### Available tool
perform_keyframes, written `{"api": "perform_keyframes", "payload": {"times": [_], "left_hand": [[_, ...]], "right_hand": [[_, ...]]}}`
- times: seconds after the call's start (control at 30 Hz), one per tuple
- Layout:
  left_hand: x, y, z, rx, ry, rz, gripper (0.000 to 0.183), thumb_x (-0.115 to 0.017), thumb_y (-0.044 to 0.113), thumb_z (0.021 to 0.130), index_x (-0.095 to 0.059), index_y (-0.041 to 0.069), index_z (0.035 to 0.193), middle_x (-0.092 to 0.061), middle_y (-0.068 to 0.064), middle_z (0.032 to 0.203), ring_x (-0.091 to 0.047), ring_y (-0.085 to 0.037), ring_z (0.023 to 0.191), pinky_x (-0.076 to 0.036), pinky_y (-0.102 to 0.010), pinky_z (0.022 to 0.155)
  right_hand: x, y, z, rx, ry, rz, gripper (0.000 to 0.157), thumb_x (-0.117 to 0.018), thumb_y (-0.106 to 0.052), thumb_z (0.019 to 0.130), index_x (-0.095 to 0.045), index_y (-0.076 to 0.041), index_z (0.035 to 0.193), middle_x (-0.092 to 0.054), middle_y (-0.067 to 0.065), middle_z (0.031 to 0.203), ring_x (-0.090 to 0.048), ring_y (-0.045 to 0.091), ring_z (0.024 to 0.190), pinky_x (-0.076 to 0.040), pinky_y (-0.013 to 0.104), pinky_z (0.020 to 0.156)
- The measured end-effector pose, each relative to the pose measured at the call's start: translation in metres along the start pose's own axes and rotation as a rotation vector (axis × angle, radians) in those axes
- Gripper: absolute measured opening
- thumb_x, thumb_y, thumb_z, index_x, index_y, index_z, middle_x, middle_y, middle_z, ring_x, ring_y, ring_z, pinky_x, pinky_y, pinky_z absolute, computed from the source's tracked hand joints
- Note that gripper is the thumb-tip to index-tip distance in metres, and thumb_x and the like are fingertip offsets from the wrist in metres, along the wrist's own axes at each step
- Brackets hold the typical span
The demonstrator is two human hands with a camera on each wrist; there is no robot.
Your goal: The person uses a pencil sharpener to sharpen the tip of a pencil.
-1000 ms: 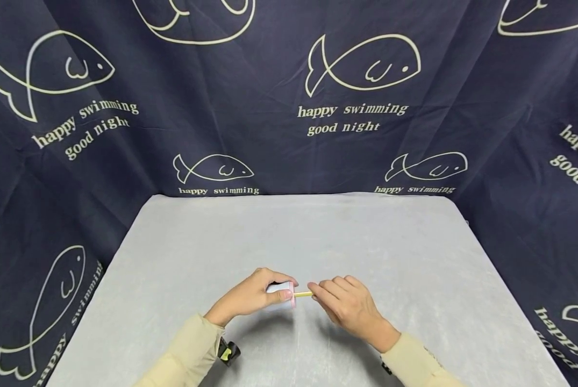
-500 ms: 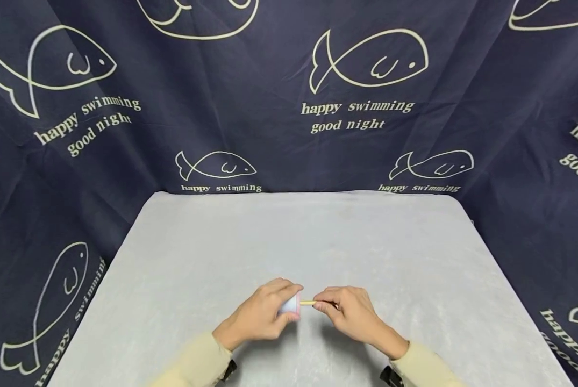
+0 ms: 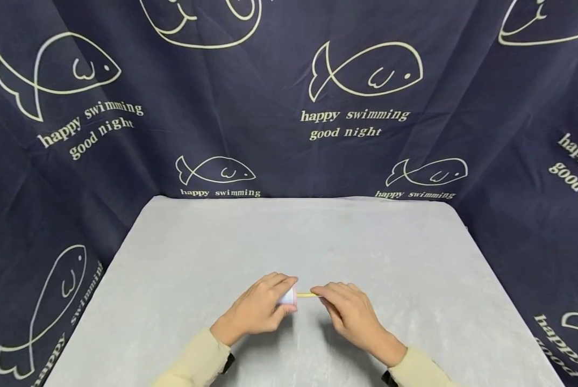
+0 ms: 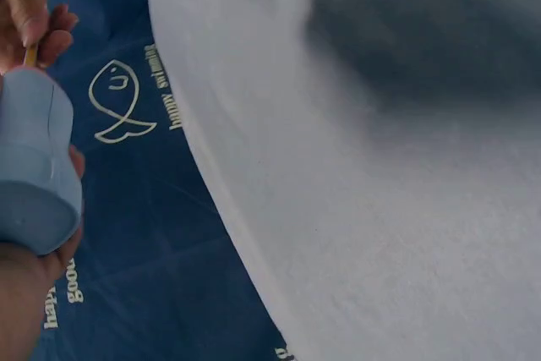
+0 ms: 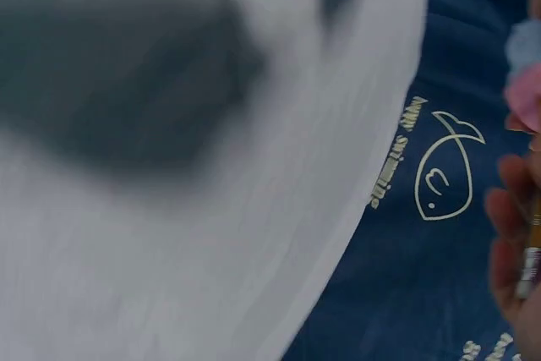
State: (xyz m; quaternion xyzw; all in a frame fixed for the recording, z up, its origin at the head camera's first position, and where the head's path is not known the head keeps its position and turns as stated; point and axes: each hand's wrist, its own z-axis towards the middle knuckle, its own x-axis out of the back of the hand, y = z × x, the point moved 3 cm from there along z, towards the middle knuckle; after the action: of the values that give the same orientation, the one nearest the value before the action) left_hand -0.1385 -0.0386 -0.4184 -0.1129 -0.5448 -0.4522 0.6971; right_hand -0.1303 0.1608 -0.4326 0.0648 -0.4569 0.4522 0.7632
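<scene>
A light blue, barrel-shaped pencil sharpener (image 3: 287, 296) with a pink end lies sideways in my left hand (image 3: 256, 307), thumb along its near side and fingers over its far side. In the left wrist view its rounded blue base (image 4: 34, 209) faces the camera. A yellow pencil (image 3: 306, 294) runs from the pink end to my right hand (image 3: 355, 316), which pinches it between thumb and fingers. The right wrist view shows the pencil's metal band and eraser end (image 5: 529, 270) among the fingers. The pencil tip is hidden inside the sharpener.
Both hands are over the front middle of a table with a pale grey cloth (image 3: 308, 236). A dark blue curtain (image 3: 279, 97) with fish drawings and lettering surrounds its back and sides. Cream sleeves (image 3: 194, 360) reach in from the front edge.
My left hand has rolled so its thumb moved from the sharpener's top to its near side. The right hand's fingers have shifted and turned around the pencil, which stays in the sharpener.
</scene>
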Motion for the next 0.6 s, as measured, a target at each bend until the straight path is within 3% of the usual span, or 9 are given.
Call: {"api": "perform_keyframes", "payload": {"times": [0.13,0.3,0.47,0.6], "left_hand": [[0.004,-0.005,0.003,0.113,-0.084,-0.167,0.044,-0.066,0.022,0.088,-0.059,-0.005,0.122,-0.066,-0.013,0.113,-0.062,-0.016,0.092,-0.052,-0.027,0.077],[0.008,-0.012,0.007,0.215,-0.152,-0.359,0.039,-0.067,0.018,0.087,-0.062,-0.001,0.121,-0.068,-0.007,0.104,-0.055,-0.006,0.076,-0.048,-0.019,0.068],[0.009,-0.014,0.010,0.239,-0.180,-0.438,0.036,-0.066,0.022,0.089,-0.064,0.002,0.118,-0.068,-0.004,0.097,-0.053,-0.002,0.074,-0.047,-0.018,0.067],[0.009,-0.013,0.011,0.237,-0.202,-0.481,0.033,-0.064,0.023,0.090,-0.066,0.004,0.116,-0.068,-0.004,0.095,-0.054,-0.002,0.074,-0.048,-0.020,0.068]], "right_hand": [[-0.001,0.000,-0.004,0.169,0.105,-0.139,0.034,-0.036,-0.021,0.104,-0.066,-0.011,0.114,-0.067,-0.005,0.096,-0.062,0.010,0.079,-0.043,0.023,0.065],[0.000,0.000,-0.003,0.303,0.214,-0.172,0.030,-0.043,-0.018,0.102,-0.067,-0.005,0.113,-0.067,0.000,0.097,-0.063,0.014,0.079,-0.046,0.025,0.066],[0.003,-0.001,0.004,0.381,0.325,-0.205,0.027,-0.048,-0.017,0.099,-0.069,-0.001,0.104,-0.066,0.001,0.085,-0.060,0.014,0.071,-0.045,0.025,0.063],[0.008,-0.008,0.012,0.436,0.429,-0.294,0.028,-0.050,-0.021,0.099,-0.072,-0.006,0.091,-0.062,-0.002,0.073,-0.053,0.011,0.059,-0.039,0.021,0.056]]}}
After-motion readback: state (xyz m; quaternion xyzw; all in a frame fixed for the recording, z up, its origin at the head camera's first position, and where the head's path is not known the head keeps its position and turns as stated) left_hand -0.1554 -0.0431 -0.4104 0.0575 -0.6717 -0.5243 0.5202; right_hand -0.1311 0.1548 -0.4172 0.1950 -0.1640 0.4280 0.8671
